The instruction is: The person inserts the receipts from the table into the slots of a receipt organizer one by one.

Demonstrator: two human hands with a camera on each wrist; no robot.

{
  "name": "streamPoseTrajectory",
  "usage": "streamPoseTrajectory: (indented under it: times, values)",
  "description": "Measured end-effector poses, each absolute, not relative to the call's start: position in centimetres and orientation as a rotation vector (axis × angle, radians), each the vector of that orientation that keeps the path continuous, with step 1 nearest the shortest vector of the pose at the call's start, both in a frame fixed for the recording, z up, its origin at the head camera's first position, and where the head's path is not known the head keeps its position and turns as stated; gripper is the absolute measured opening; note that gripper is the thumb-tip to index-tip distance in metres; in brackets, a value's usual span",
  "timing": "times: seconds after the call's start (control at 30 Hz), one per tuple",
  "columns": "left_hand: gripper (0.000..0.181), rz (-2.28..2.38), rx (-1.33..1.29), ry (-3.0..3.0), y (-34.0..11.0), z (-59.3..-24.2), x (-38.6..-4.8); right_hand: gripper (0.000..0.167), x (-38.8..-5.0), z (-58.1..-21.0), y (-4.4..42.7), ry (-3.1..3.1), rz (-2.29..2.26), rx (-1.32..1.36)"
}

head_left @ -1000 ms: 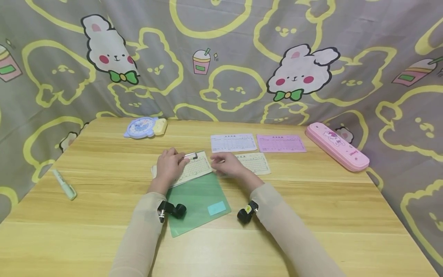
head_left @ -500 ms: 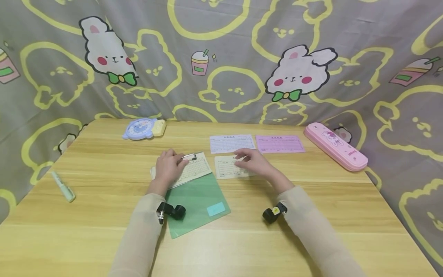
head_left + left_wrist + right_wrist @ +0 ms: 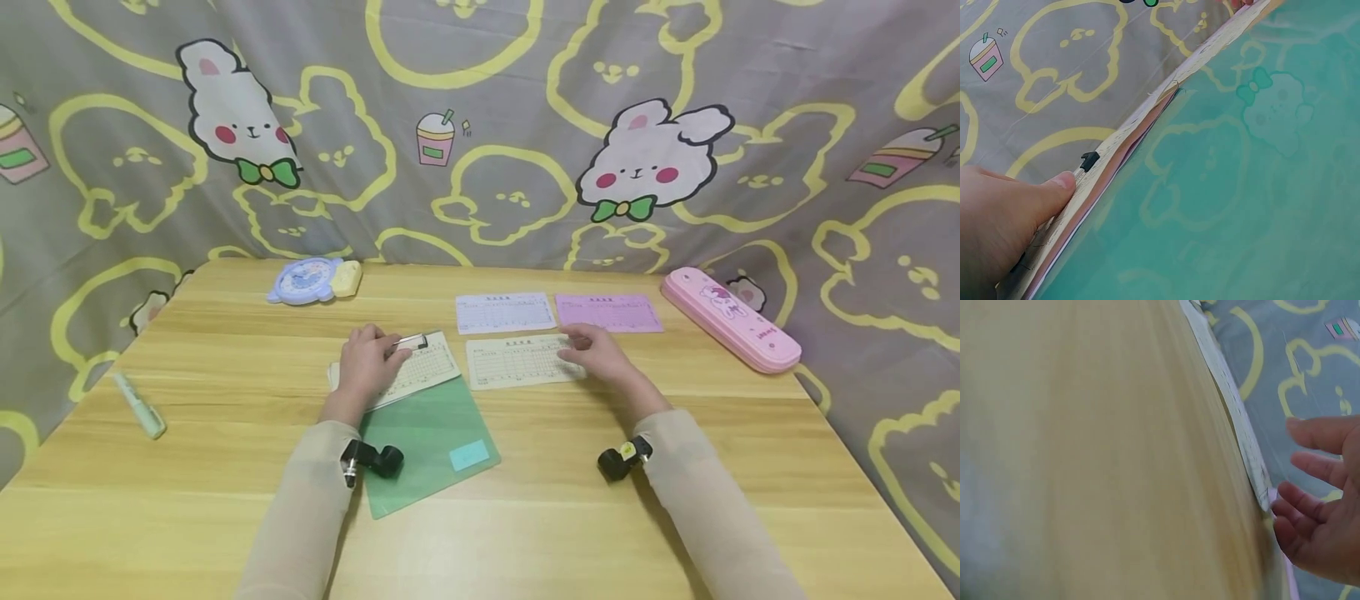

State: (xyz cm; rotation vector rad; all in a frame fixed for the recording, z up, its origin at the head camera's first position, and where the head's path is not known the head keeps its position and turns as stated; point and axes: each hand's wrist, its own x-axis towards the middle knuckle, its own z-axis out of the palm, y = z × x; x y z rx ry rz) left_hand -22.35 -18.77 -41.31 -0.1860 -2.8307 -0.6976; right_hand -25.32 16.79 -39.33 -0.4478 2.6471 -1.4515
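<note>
From my remote post I watch the bench [image 3: 735, 475], a green sheet [image 3: 420, 450] slanting at its middle. The right hand [image 3: 600, 357], fingers loosely apart, is at the right end of the cream slip [image 3: 513, 363]; the left hand [image 3: 362, 365] seems to pinch the clip [image 3: 1089, 161] on the stack [image 3: 427, 372] at the sheet's far edge. I would pin the stack and smooth the slip flat from its edges. I count one sheet, one stack, three loose slips: cream, plus lilac slip [image 3: 506, 313] and purple slip [image 3: 609, 313] toward the bench's far edge; one clip.
</note>
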Motion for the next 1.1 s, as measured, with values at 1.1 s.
streamPoseTrajectory:
  times: [1.1]
  values:
    - [0.041,-0.775,-0.162,-2.788,-18.7,-41.7,-22.4,0.052,-25.2,-41.2,17.9,2.891,-1.092,-0.478]
